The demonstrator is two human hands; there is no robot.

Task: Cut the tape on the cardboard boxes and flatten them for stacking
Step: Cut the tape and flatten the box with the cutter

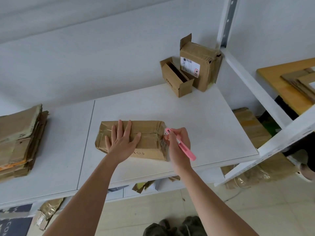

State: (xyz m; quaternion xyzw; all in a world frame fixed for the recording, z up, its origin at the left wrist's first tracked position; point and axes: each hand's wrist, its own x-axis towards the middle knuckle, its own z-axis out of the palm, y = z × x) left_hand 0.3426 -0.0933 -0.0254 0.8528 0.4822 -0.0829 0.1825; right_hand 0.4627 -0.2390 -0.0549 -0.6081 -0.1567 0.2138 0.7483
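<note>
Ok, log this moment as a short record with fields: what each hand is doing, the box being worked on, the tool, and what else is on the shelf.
left hand: left hand pressed flat, fingers spread, on top of the taped box
right hand: right hand grips the pink cutter at the box's right end
taped box: lying on the white shelf, tape seams not yet visibly cut
flattened stack: flattened cardboard pile at the shelf's left
waiting boxes: small open box and labelled box at the back right
</note>
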